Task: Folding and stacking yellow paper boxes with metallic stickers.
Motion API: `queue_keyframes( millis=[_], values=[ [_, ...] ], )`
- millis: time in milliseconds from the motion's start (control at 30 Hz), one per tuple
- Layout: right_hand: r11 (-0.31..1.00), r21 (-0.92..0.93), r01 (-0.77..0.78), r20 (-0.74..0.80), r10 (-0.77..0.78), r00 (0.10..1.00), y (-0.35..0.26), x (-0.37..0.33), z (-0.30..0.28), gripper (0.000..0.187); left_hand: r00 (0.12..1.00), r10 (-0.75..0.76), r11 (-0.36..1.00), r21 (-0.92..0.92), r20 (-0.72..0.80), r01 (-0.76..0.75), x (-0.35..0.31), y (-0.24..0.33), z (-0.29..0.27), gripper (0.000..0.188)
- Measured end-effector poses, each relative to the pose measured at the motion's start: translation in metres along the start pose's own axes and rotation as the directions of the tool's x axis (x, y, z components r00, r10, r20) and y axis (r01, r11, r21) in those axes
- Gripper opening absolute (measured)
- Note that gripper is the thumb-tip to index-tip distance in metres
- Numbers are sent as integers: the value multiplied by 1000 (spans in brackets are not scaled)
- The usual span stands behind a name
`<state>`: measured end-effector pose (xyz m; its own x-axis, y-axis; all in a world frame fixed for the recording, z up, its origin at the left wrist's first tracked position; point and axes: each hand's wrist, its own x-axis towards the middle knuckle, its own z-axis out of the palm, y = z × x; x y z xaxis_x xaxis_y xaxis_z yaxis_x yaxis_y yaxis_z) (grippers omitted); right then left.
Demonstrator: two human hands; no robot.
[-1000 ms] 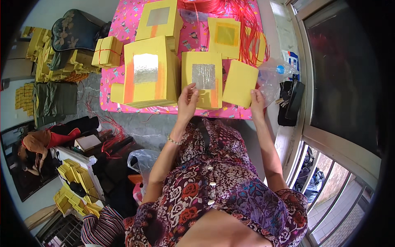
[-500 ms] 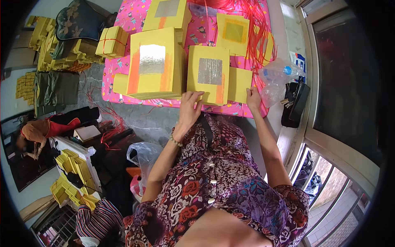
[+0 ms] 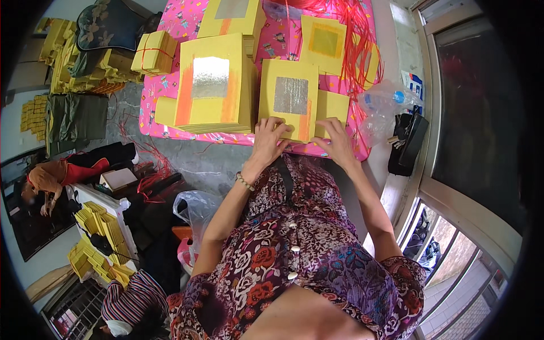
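The silver-squared yellow paper stack (image 3: 290, 96) lay at twelve o'clock; the left hand (image 3: 271, 144) touched its seven o'clock corner, grip unclear; the right hand (image 3: 336, 144) spread loosely at five; the plain yellow paper stack (image 3: 334, 105) bore no square.

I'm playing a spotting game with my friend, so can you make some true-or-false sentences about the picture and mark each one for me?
1. The left hand is at the near edge of the yellow stack with a dull silver patch. True.
2. The tablecloth is plain blue. False: the tablecloth is pink with little printed figures.
3. There is a beaded bracelet on the left wrist. True.
4. The right hand is at the far end of the table. False: the right hand is at the near side, by that same stack.
5. The tied yellow bundle has red string around it. True.
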<state>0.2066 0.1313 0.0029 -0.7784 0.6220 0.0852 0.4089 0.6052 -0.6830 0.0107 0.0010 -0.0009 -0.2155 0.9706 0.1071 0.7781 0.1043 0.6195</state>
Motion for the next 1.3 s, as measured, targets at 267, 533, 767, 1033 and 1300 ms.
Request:
queue_keyframes(
  millis=[267,533,767,1033,1300],
  values=[
    [991,-73,111,93,-104,990,3,4,7,41,1000,-16,998,-58,17,17,3,-3,-4,32],
    [986,9,168,73,-168,983,5,8,1,22,999,-25,997,-75,28,27,6,-7,-6,29],
    [996,46,74,121,-79,990,4,13,-1,15,999,-38,992,-122,21,41,8,-9,-5,25],
    [990,26,138,184,-140,973,-1,15,-11,28,999,-50,986,-162,3,50,8,-10,-4,21],
    [987,-74,144,176,-129,976,3,14,-8,51,996,-88,977,-197,3,87,8,-10,-2,18]
  ],
)
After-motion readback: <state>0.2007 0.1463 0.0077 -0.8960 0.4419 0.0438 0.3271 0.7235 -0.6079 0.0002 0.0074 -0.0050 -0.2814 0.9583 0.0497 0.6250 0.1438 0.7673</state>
